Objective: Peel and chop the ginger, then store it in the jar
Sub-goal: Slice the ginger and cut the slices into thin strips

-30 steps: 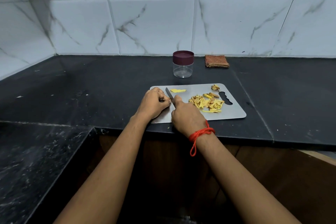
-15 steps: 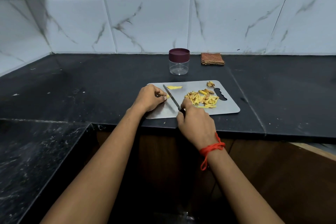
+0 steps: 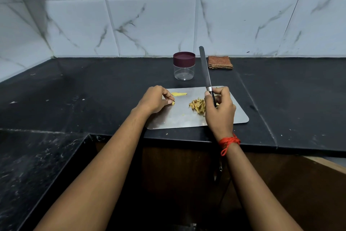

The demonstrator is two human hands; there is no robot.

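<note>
A steel cutting board [image 3: 179,118] lies on the black counter. My left hand [image 3: 155,99] pinches a small piece of ginger [image 3: 173,102] against the board's left part. A flat yellow ginger slice [image 3: 178,94] lies just beyond it. My right hand [image 3: 220,110] grips the knife [image 3: 205,70] by its handle, blade raised and pointing away from me over the board's right side. A pile of chopped ginger strips [image 3: 197,106] sits beside and partly behind that hand. The clear jar [image 3: 184,66] with a maroon lid on stands behind the board.
A folded brown checked cloth [image 3: 220,62] lies by the tiled wall, right of the jar. The black counter [image 3: 93,90] stretches left and right of the board, with its front edge just below the board. A lower dark surface [image 3: 28,165] sits at my left.
My right hand lifted the knife from beside my left hand, swung it right and turned the blade upward. My left hand stayed on the ginger piece.
</note>
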